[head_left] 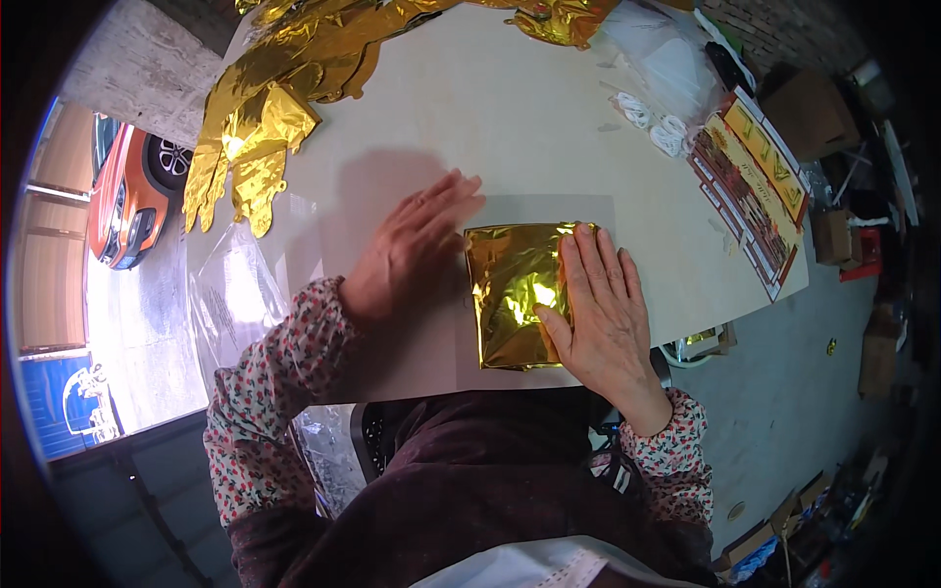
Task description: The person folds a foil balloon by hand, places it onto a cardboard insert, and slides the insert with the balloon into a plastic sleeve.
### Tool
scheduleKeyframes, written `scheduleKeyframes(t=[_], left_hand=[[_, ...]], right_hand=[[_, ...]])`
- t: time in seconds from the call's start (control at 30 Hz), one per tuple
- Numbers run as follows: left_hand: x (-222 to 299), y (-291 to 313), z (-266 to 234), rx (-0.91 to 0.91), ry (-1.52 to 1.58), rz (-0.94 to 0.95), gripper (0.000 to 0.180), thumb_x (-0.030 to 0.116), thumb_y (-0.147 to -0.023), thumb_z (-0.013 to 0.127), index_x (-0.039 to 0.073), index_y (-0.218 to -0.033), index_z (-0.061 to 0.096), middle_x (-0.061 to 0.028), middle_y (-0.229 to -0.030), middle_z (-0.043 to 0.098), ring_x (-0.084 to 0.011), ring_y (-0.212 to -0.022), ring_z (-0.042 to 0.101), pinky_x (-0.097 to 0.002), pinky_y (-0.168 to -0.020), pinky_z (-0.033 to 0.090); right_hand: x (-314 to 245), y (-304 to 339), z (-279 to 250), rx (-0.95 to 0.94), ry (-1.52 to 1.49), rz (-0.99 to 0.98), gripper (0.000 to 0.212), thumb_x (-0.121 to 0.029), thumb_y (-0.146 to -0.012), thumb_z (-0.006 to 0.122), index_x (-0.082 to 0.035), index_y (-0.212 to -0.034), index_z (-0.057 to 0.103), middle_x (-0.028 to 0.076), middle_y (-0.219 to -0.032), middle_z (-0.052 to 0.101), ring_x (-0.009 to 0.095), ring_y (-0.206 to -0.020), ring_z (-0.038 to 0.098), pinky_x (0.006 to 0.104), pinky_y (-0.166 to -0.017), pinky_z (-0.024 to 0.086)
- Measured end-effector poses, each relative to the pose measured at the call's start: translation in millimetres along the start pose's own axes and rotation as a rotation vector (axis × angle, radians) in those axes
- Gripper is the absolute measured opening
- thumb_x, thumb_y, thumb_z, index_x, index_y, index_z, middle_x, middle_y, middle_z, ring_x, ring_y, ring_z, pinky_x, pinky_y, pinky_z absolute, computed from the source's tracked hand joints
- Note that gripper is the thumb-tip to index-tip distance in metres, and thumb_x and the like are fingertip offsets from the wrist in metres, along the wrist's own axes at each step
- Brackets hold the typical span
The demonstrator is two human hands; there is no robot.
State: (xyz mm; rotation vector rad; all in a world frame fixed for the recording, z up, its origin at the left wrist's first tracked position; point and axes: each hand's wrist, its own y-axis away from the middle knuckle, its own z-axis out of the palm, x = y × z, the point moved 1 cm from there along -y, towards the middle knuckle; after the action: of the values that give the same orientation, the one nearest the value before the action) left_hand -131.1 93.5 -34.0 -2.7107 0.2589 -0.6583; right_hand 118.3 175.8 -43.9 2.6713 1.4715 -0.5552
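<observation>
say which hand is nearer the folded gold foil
Right: the right hand rests on the folded foil; the left hand is off its upper left side.

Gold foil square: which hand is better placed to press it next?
Right, probably. The right hand lies over the right side of the gold foil square, thumb reaching toward its middle. The left hand looks raised by its left edge, blurred and apparently off it.
</observation>
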Motion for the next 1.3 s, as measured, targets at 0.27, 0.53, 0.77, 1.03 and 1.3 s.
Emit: scheduleKeyframes(t=[0.27, 0.53, 0.77, 1.03, 1.3], left_hand=[[47, 7, 12, -0.241, -0.035, -0.034, 0.096, 0.059, -0.077, 0.068, 0.005, -0.149, 0.034, -0.0199, -0.153, 0.033, -0.0345, -0.144, 0.029, -0.0492, -0.116, 0.023], [34, 18, 8, -0.346, -0.089, 0.081, 0.090, 0.057, -0.083, 0.064, 0.008, -0.151, 0.032, -0.0215, -0.156, 0.028, -0.0401, -0.144, 0.026, -0.0516, -0.116, 0.023], [65, 50, 7, -0.051, 0.156, 0.163, 0.037, 0.021, -0.084, 0.072, 0.006, -0.116, 0.060, -0.0140, -0.124, 0.059, -0.0367, -0.120, 0.055, -0.0458, -0.100, 0.047], [67, 54, 17, -0.074, 0.017, 0.181, 0.032, 0.013, -0.081, 0.070, 0.002, -0.111, 0.064, -0.0161, -0.122, 0.061, -0.0345, -0.119, 0.057, -0.0425, -0.101, 0.047], [68, 58, 21, -0.073, 0.037, 0.117, 0.030, 0.012, -0.082, 0.069, 0.001, -0.110, 0.064, -0.0167, -0.120, 0.061, -0.0348, -0.120, 0.057, -0.0433, -0.102, 0.046]], right_hand=[[-1, -1, -1, -0.022, 0.032, 0.019, 0.074, -0.038, -0.093, 0.057, 0.000, -0.150, 0.029, 0.019, -0.155, 0.030, 0.035, -0.146, 0.024, 0.0491, -0.118, 0.018], [0, 1, 5, 0.018, 0.056, -0.023, 0.071, -0.037, -0.094, 0.056, -0.001, -0.150, 0.030, 0.018, -0.155, 0.031, 0.034, -0.145, 0.025, 0.0488, -0.117, 0.019], [3, 3, 9, 0.053, 0.083, -0.009, 0.067, -0.038, -0.097, 0.051, -0.003, -0.150, 0.030, 0.016, -0.156, 0.030, 0.032, -0.146, 0.024, 0.0467, -0.118, 0.018], [8, 1, -3, -0.011, 0.076, -0.027, 0.062, -0.043, -0.102, 0.042, -0.006, -0.150, 0.033, 0.014, -0.156, 0.032, 0.030, -0.145, 0.027, 0.0459, -0.118, 0.019], [21, 4, -1, -0.020, 0.055, -0.086, 0.059, -0.042, -0.102, 0.041, -0.012, -0.152, 0.032, 0.009, -0.157, 0.032, 0.027, -0.146, 0.026, 0.0439, -0.119, 0.017]])
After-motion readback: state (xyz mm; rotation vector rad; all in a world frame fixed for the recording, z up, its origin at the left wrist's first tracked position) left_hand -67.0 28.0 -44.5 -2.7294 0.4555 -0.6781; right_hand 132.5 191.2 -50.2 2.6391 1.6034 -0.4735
